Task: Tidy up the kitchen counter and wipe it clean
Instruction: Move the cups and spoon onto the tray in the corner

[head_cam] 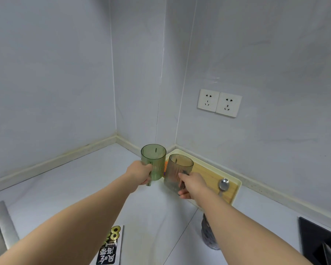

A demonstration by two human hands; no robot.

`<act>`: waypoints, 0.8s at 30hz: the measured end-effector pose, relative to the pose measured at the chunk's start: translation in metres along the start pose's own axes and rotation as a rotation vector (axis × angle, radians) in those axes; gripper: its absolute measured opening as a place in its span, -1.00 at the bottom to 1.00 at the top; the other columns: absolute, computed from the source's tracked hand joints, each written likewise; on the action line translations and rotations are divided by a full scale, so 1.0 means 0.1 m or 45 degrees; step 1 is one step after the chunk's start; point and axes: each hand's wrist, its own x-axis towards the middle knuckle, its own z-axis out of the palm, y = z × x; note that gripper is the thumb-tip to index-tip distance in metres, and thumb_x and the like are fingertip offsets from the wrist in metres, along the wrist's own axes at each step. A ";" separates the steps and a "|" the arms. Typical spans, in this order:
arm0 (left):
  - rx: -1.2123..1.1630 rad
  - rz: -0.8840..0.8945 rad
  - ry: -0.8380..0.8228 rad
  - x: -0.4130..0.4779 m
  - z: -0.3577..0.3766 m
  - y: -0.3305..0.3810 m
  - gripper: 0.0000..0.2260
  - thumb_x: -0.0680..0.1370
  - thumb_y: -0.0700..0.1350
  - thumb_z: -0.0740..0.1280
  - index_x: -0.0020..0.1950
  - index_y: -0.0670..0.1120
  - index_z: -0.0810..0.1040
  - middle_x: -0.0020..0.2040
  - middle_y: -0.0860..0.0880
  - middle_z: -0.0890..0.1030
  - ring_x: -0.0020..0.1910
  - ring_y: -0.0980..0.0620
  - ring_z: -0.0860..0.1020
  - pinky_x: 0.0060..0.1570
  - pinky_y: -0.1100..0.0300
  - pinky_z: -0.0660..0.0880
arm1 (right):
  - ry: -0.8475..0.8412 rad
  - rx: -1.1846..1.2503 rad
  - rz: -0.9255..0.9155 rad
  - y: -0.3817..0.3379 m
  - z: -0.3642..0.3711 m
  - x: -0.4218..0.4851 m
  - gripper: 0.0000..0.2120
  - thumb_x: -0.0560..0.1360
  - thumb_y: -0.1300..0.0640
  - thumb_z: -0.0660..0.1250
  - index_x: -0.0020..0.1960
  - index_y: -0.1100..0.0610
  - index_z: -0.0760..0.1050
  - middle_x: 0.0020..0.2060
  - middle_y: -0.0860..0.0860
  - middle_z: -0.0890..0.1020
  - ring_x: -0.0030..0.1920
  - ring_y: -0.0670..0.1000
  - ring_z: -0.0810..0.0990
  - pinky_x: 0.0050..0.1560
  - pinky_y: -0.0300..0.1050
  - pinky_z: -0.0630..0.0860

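Gripping handles, the left hand [140, 174] holds a green mug [153, 161], the right hand [192, 185] a brown mug [177, 172], near the counter's [84, 188] back corner.

Only readable thing here: packet [109, 247] lying on worktop [151, 217], bottom edge of view. Big gold "8" on it, upside down to camera. White Chinese characters on black, flipped too. One looks like 风, rest unclear. Small print line unreadable.

Pale counter [84, 188] carries a tray [238, 183] and packet [111, 247].
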 end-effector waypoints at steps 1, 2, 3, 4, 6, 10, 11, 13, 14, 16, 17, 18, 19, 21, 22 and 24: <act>-0.002 0.009 -0.008 0.01 0.01 0.05 -0.74 0.55 -0.22 0.15 -0.35 -0.16 0.35 -0.49 -0.08 0.41 -0.62 0.06 0.31 -0.56 0.35 0.28 | 0.013 0.026 -0.004 -0.02 -0.01 0.01 -0.81 0.59 0.11 0.20 -0.01 0.26 0.37 -0.35 0.11 0.46 -0.46 0.05 0.50 -0.47 -0.15 0.52; -0.007 0.019 -0.023 0.03 0.05 0.12 -0.75 0.56 -0.20 0.15 -0.33 -0.15 0.36 -0.48 -0.08 0.41 -0.61 0.06 0.32 -0.58 0.36 0.28 | 0.031 0.056 -0.005 -0.04 -0.07 0.05 -0.81 0.59 0.11 0.20 0.00 0.26 0.38 -0.34 0.11 0.47 -0.45 0.05 0.50 -0.43 -0.12 0.53; -0.010 0.027 -0.031 0.06 0.08 0.17 -0.75 0.57 -0.19 0.15 -0.32 -0.15 0.36 -0.47 -0.08 0.42 -0.59 0.06 0.33 -0.60 0.37 0.29 | 0.046 0.084 -0.002 -0.06 -0.09 0.08 -0.81 0.59 0.11 0.20 0.04 0.26 0.39 -0.33 0.11 0.47 -0.44 0.06 0.51 -0.40 -0.11 0.54; -0.016 0.034 -0.045 0.11 0.13 0.24 -0.75 0.58 -0.19 0.15 -0.31 -0.16 0.37 -0.45 -0.08 0.42 -0.57 0.05 0.34 -0.60 0.37 0.30 | 0.065 0.109 -0.003 -0.07 -0.15 0.13 -0.80 0.59 0.11 0.20 0.09 0.25 0.39 -0.32 0.11 0.47 -0.44 0.06 0.50 -0.37 -0.09 0.54; -0.046 0.040 -0.055 0.21 0.24 0.34 -0.76 0.59 -0.18 0.15 -0.29 -0.16 0.37 -0.42 -0.09 0.43 -0.53 0.04 0.36 -0.58 0.35 0.35 | 0.095 0.142 -0.019 -0.08 -0.24 0.24 -0.78 0.59 0.12 0.19 0.16 0.24 0.40 -0.33 0.10 0.47 -0.44 0.06 0.50 -0.33 -0.08 0.54; -0.072 0.029 -0.066 0.48 0.46 0.44 -0.75 0.60 -0.21 0.14 -0.28 -0.17 0.36 -0.40 -0.10 0.41 -0.48 0.02 0.37 -0.46 0.28 0.38 | 0.137 0.185 -0.021 -0.05 -0.38 0.51 -0.78 0.59 0.14 0.19 0.18 0.23 0.41 -0.32 0.08 0.46 -0.43 0.05 0.48 -0.31 -0.06 0.55; -0.074 0.024 -0.071 0.58 0.54 0.46 -0.75 0.60 -0.22 0.13 -0.29 -0.16 0.34 -0.40 -0.10 0.40 -0.48 0.01 0.36 -0.46 0.28 0.37 | 0.138 0.180 -0.015 -0.04 -0.41 0.59 -0.78 0.60 0.14 0.19 0.18 0.22 0.41 -0.30 0.07 0.46 -0.43 0.05 0.48 -0.29 -0.05 0.55; -0.087 -0.011 -0.094 0.73 0.67 0.48 -0.75 0.60 -0.22 0.13 -0.29 -0.15 0.32 -0.38 -0.10 0.39 -0.47 0.01 0.36 -0.47 0.27 0.36 | 0.152 0.154 0.015 0.00 -0.45 0.76 -0.74 0.60 0.12 0.18 0.24 0.22 0.40 -0.25 0.08 0.48 -0.43 0.05 0.49 -0.23 -0.02 0.58; -0.086 -0.022 -0.103 0.84 0.76 0.49 -0.75 0.60 -0.21 0.13 -0.29 -0.15 0.33 -0.38 -0.09 0.40 -0.47 0.01 0.37 -0.45 0.26 0.39 | 0.160 0.144 0.036 0.03 -0.47 0.88 -0.71 0.60 0.12 0.18 0.27 0.23 0.39 -0.22 0.09 0.49 -0.42 0.05 0.49 -0.17 0.01 0.59; -0.063 -0.041 -0.098 1.01 0.87 0.50 -0.75 0.61 -0.18 0.13 -0.28 -0.16 0.36 -0.37 -0.09 0.43 -0.44 0.01 0.41 -0.29 0.16 0.52 | 0.160 0.128 0.048 0.06 -0.49 1.06 -0.67 0.60 0.12 0.18 0.32 0.22 0.38 -0.20 0.08 0.50 -0.41 0.05 0.50 -0.08 0.07 0.60; -0.055 -0.057 -0.092 1.11 0.92 0.50 -0.75 0.61 -0.17 0.13 -0.26 -0.16 0.39 -0.36 -0.09 0.44 -0.42 0.00 0.43 -0.16 0.10 0.56 | 0.157 0.131 0.060 0.07 -0.48 1.17 -0.66 0.59 0.12 0.19 0.33 0.22 0.38 -0.20 0.08 0.51 -0.39 0.05 0.51 -0.09 0.06 0.60; -0.059 -0.063 -0.074 1.21 0.95 0.49 -0.76 0.61 -0.16 0.14 -0.25 -0.16 0.40 -0.35 -0.09 0.46 -0.39 0.00 0.45 -0.05 0.08 0.57 | 0.152 0.135 0.069 0.07 -0.47 1.25 -0.65 0.59 0.12 0.19 0.34 0.23 0.38 -0.16 0.09 0.52 -0.39 0.05 0.51 -0.14 0.02 0.60; -0.067 -0.071 -0.063 1.27 0.98 0.49 -0.76 0.61 -0.16 0.14 -0.24 -0.15 0.40 -0.34 -0.09 0.46 -0.37 0.00 0.46 0.00 0.07 0.56 | 0.145 0.135 0.074 0.08 -0.46 1.32 -0.65 0.59 0.13 0.19 0.34 0.23 0.37 -0.10 0.12 0.53 -0.38 0.05 0.52 -0.19 -0.02 0.59; -0.079 -0.095 -0.078 1.43 1.05 0.48 -0.77 0.62 -0.16 0.14 -0.23 -0.15 0.39 -0.33 -0.09 0.46 -0.36 0.00 0.46 -0.05 0.08 0.57 | 0.140 0.124 0.086 0.12 -0.45 1.46 -0.65 0.59 0.12 0.18 0.33 0.23 0.37 0.00 0.13 0.51 -0.38 0.04 0.52 -0.19 -0.04 0.59; -0.096 -0.108 -0.083 1.50 1.07 0.47 -0.78 0.62 -0.18 0.13 -0.23 -0.15 0.38 -0.33 -0.09 0.44 -0.38 0.01 0.45 -0.15 0.11 0.56 | 0.142 0.115 0.089 0.13 -0.44 1.50 -0.65 0.59 0.12 0.18 0.34 0.23 0.37 0.02 0.13 0.51 -0.38 0.03 0.53 -0.16 -0.02 0.60; -0.104 -0.133 -0.115 1.60 1.10 0.45 -0.77 0.62 -0.19 0.13 -0.25 -0.12 0.34 -0.34 -0.08 0.42 -0.40 0.04 0.42 -0.32 0.22 0.48 | 0.147 0.100 0.100 0.16 -0.43 1.61 -0.64 0.60 0.13 0.17 0.35 0.23 0.36 -0.02 0.11 0.52 -0.37 0.03 0.53 -0.10 0.02 0.60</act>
